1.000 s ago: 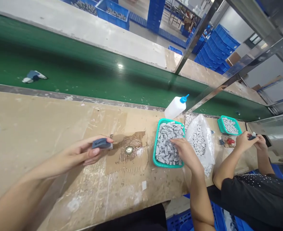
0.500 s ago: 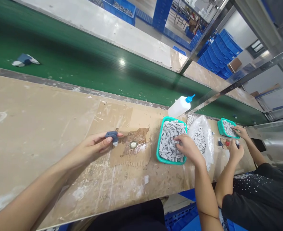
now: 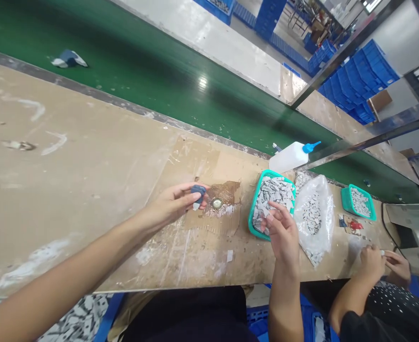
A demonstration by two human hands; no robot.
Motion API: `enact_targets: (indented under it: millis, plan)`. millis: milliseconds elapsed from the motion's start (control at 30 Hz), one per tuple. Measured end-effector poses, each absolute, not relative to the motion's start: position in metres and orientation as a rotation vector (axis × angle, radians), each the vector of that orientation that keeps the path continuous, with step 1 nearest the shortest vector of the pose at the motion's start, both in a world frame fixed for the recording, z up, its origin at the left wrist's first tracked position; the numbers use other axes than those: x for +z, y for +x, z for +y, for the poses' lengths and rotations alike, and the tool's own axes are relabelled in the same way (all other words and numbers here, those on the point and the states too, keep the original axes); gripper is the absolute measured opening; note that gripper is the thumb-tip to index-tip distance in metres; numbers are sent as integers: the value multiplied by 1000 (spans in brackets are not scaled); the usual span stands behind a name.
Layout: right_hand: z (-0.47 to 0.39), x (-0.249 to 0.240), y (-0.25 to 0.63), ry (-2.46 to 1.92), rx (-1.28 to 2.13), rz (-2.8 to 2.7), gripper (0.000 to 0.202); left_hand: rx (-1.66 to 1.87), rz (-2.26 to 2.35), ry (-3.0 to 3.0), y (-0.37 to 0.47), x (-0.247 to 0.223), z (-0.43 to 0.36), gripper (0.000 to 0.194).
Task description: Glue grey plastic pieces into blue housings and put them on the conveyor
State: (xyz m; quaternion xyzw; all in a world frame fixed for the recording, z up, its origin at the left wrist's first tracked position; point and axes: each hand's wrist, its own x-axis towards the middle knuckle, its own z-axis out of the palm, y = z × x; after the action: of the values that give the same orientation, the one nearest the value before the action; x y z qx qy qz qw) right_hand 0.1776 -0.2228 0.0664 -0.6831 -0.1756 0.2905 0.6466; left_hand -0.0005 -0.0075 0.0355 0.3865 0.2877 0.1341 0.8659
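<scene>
My left hand [image 3: 176, 202] pinches a small dark blue plastic part [image 3: 198, 191] with a pale tip pointing down. Beside it, a pale round spot [image 3: 217, 204] sits in a brown, wet-looking stain on a cardboard patch [image 3: 195, 221]. My right hand [image 3: 284, 232] is over the near side of a teal basket [image 3: 251, 222] full of small grey plastic pieces [image 3: 277, 190]. Its thumb and fingers close on one small light grey piece [image 3: 265, 212], partly hidden by the fingers.
Behind the basket lies a white squeeze bottle [image 3: 290, 156] with a blue nozzle. A clear bag of small pieces [image 3: 314, 216] and another teal basket [image 3: 347, 202] stand right, near a co-worker's hands [image 3: 373, 261]. A green conveyor belt [image 3: 159, 90] carries a blue-and-white part [image 3: 69, 58].
My right hand has risen from the pieces and turned, with one grey piece in its fingers. My left hand still holds the blue part. The co-worker's hands have left their basket. The view has shifted.
</scene>
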Motion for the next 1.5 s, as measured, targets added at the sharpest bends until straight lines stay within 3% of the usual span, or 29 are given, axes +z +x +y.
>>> enact_targets:
  millis: [100,267,400,767,1133,1500]
  plan:
    - [-214,65,157,-1531,750,-546,14,203,529,772,-2,33,-16,35]
    - [-206,64,142,-1590,990,-728,32,117,426,769,-5,30,-32,36]
    - [-200,60,138,-1607,832,-787,18,165,383,746,-4,25,-34,40]
    - [-174,10,130,-1984,513,-915,41,636,521,559,2,18,-5,36]
    - [-171,-2,125,-2051,21,-1194,25,638,476,600,4,1,-2,35]
    - [-171,-7,126,-2040,-88,-1339,21,627,476,665,6,-3,-2,37]
